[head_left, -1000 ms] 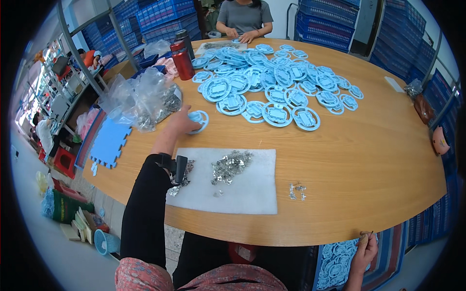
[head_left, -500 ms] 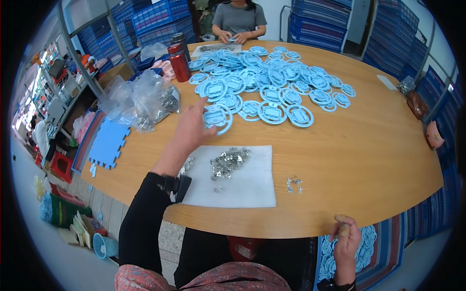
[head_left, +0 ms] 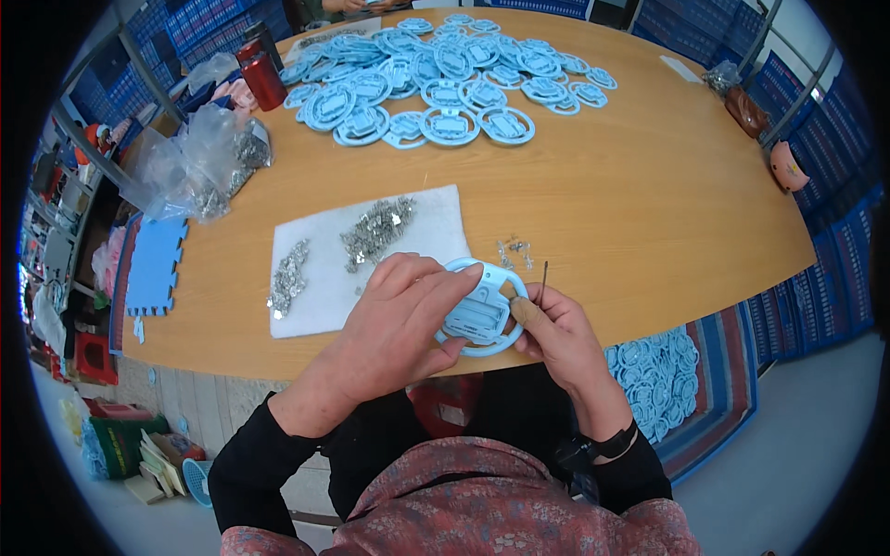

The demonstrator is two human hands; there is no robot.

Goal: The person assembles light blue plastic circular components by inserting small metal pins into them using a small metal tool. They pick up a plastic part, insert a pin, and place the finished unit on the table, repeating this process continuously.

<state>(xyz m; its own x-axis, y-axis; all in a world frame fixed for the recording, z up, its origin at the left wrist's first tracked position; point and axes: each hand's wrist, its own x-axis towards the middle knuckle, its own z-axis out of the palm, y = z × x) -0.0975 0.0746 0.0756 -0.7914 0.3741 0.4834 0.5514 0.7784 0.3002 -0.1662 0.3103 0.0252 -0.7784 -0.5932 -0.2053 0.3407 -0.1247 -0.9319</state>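
Over the table's near edge I hold a light-blue plastic wheel-shaped part (head_left: 482,310), its recessed side facing up. My left hand (head_left: 394,320) is closed on its left side, fingers across the top rim and thumb low. The right rim is pinched by my right hand (head_left: 561,338), with a brown covering on the thumb. A thin dark rod (head_left: 544,278) sticks up from the right fingers; its lower end is hidden. Just beyond lies a white padded mat (head_left: 320,310) bearing a larger heap (head_left: 375,232) and a smaller heap (head_left: 289,278) of small metal pieces.
Several small shiny pieces (head_left: 514,250) lie right of the mat. A large pile of light-blue wheel parts (head_left: 450,125) covers the far table. Plastic bags (head_left: 199,153) and a red bottle (head_left: 263,82) stand left. Below right, a container holds more blue parts (head_left: 658,385).
My left hand has brought a wheel part from the pile back to the near edge. My right hand has risen from below the edge and now grips it too. The view has tilted down.
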